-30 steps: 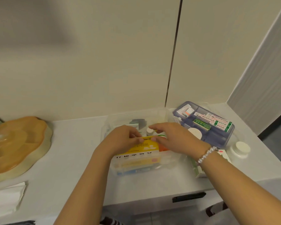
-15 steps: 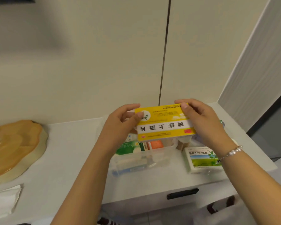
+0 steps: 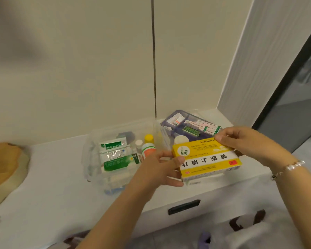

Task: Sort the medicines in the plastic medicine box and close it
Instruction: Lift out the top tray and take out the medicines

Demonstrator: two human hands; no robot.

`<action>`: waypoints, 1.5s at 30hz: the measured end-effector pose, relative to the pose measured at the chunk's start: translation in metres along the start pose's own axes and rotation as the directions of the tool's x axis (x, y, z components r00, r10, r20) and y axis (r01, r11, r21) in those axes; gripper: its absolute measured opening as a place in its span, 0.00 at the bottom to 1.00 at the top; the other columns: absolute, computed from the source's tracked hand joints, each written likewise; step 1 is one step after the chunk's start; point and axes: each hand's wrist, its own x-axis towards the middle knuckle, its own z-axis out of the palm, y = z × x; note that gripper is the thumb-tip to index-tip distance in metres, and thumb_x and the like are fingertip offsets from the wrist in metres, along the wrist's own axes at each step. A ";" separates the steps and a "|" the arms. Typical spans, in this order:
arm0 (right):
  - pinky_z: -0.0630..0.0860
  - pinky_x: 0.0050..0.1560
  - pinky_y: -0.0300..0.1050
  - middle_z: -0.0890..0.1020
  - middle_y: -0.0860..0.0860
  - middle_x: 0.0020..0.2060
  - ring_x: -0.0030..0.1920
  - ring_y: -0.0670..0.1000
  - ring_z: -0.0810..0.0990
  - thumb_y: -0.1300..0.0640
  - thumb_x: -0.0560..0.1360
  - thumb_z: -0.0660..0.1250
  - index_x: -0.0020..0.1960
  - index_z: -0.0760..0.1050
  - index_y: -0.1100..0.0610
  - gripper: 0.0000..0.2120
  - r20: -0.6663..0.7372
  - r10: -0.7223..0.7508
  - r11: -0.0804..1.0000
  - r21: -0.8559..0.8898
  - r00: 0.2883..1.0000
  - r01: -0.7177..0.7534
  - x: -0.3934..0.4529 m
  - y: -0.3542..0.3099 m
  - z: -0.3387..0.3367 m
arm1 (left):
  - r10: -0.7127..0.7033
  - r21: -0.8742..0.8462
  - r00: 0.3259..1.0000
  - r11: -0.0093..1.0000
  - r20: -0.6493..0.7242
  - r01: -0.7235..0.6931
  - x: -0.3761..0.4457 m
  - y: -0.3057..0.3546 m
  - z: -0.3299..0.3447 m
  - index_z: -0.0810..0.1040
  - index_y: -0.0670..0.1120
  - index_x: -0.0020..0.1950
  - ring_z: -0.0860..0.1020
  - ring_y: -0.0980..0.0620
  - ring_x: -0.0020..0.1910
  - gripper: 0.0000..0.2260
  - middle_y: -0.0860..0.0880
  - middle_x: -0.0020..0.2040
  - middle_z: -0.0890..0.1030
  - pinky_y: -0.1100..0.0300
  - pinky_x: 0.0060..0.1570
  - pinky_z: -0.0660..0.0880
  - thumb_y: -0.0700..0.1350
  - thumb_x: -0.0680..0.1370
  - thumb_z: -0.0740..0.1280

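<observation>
Hands, left (image 3: 158, 169) and right (image 3: 244, 142), clasp yellow medicine carton (image 3: 207, 159) ends.

One head view only, worn on the person, looking forward and down at a white worktop (image 3: 48, 200) from above its front edge. Faces the cream wall panels (image 3: 79, 69) behind; wide-angle, edges bend. Close: both forearms enter from the bottom, left hand (image 3: 158, 169) and right hand (image 3: 250, 144) sit centre-right. Clear box (image 3: 90, 159) mid-frame. Drawer front (image 3: 214, 202) and floor below, dark doorway (image 3: 298, 97) at right. No second view to overlap.
</observation>
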 end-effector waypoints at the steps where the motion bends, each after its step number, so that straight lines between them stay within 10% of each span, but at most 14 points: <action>1: 0.77 0.31 0.36 0.85 0.52 0.39 0.34 0.47 0.83 0.51 0.76 0.62 0.47 0.79 0.54 0.09 0.026 0.026 0.998 -0.063 0.999 -0.024 -0.001 0.003 -0.003 | -0.003 -0.002 1.000 1.000 -0.025 0.003 0.000 -0.004 0.004 0.76 0.45 0.48 0.83 0.50 0.34 0.06 0.46 0.39 0.85 0.58 0.31 0.80 0.44 0.73 0.69; 9: 0.80 0.28 0.40 0.85 0.48 0.30 0.31 0.47 0.84 0.54 0.72 0.68 0.47 0.78 0.55 0.06 0.052 0.120 0.979 -0.170 0.991 -0.109 0.004 0.022 -0.008 | -0.051 0.019 0.995 0.998 -0.085 0.053 0.006 -0.036 0.024 0.80 0.45 0.53 0.83 0.52 0.38 0.09 0.47 0.45 0.85 0.61 0.32 0.80 0.45 0.75 0.67; 21: 0.82 0.41 0.42 0.81 0.52 0.51 0.44 0.52 0.83 0.56 0.72 0.69 0.64 0.68 0.48 0.22 0.171 0.139 0.921 -0.385 0.975 -0.064 0.011 0.037 0.012 | -0.182 -0.156 0.974 0.974 -0.132 0.161 0.023 -0.059 0.021 0.79 0.46 0.50 0.84 0.54 0.38 0.06 0.49 0.42 0.86 0.62 0.34 0.80 0.45 0.77 0.65; 29: 0.76 0.44 0.36 0.77 0.47 0.48 0.34 0.45 0.80 0.53 0.72 0.69 0.65 0.71 0.50 0.22 0.137 0.081 0.861 -0.509 0.987 -0.001 0.017 0.041 0.013 | -0.170 -0.215 0.976 0.967 -0.133 0.139 0.033 -0.069 0.024 0.80 0.45 0.48 0.83 0.52 0.48 0.04 0.46 0.50 0.85 0.62 0.45 0.80 0.41 0.76 0.66; 45: 0.74 0.27 0.33 0.84 0.49 0.36 0.33 0.47 0.82 0.55 0.70 0.71 0.40 0.80 0.50 0.01 0.052 0.063 0.936 -0.351 0.997 -0.041 0.015 0.032 0.005 | -0.184 0.135 0.967 0.968 -0.177 0.209 0.021 -0.065 0.013 0.77 0.45 0.50 0.83 0.49 0.43 0.16 0.46 0.44 0.83 0.58 0.40 0.82 0.57 0.75 0.64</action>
